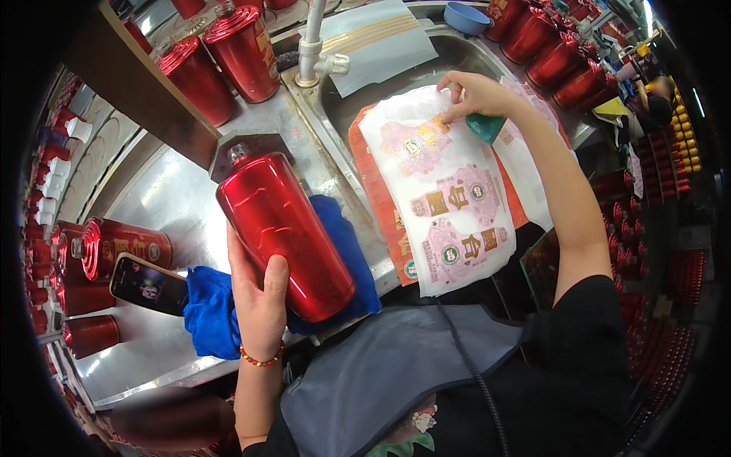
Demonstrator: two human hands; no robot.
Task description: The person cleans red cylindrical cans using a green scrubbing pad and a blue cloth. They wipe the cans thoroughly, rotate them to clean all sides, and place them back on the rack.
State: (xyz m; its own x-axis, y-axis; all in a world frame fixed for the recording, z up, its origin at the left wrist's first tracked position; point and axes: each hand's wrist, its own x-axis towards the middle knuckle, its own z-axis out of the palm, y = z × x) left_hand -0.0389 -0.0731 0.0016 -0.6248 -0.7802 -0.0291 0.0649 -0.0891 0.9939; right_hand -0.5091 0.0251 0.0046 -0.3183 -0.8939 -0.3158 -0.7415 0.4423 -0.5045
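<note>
My left hand (260,308) is wrapped round a glossy red bottle (285,236), which leans with its metallic neck toward the far left. Its visible side is plain, with raised relief shapes. Over at the sink, my right hand (480,97) has thumb and fingers closed on the top decal of a stack of white decal sheets (396,190) printed in pink and gold. A flat green scraper-like piece (486,128) shows under that palm, its grip partly hidden. Orange-red backing (373,179) sticks out beneath the sheets.
A metal sink (343,95) with a white tap (311,57) lies ahead. Blue cloths (213,312) and a propped phone (148,286) sit on the left counter. Decorated red bottles (242,57) stand far left, more (529,34) far right. A wooden post (141,84) rises at left.
</note>
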